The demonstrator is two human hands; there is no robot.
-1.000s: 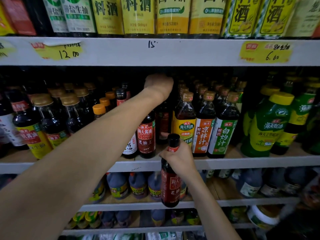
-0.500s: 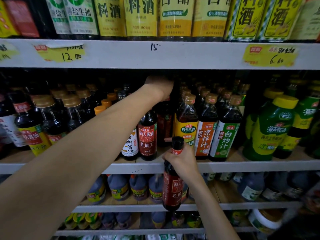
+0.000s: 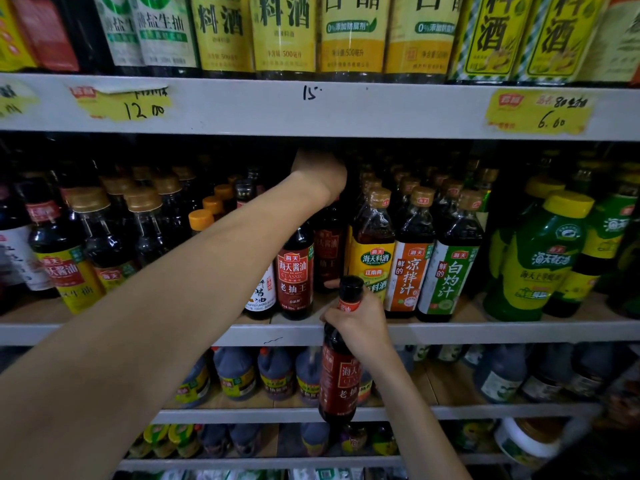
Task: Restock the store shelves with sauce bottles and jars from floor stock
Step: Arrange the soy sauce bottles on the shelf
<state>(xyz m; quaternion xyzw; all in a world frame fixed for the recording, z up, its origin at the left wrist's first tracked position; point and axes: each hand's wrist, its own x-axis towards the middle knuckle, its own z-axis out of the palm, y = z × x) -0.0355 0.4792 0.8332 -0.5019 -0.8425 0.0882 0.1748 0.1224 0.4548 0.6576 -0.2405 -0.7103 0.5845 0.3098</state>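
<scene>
Plainly, the fingers of the right hand [image 3: 360, 323] were curled round the neck of a dark bottle [image 3: 341, 375], just under its black cap. The bottle hung upright in front of the front edge of the middle shelf [image 3: 485, 332], its base down near the front edge of the lower shelf [image 3: 450, 412].

The left hand [image 3: 320, 173] reached deep over the middle shelf, close under the upper shelf [image 3: 381, 109] and above the red-labelled row [image 3: 296, 271]. Its fingers were lost in the dark, so whether they gripped a cap or only pushed could not be told.

The step looked like placing: one hand making room at the back, the other waiting with stock. Next, the bottle would probably need lifting over the front edge and setting into the red-labelled row, whose labels matched its own, without knocking the neighbour [image 3: 372, 258] to the right.

The middle shelf was packed with sauce bottles in rows running front to back. The lower shelf held squat dark jugs [image 3: 239, 372], and the upper shelf carried tall yellow-labelled bottles [image 3: 284, 32].
</scene>
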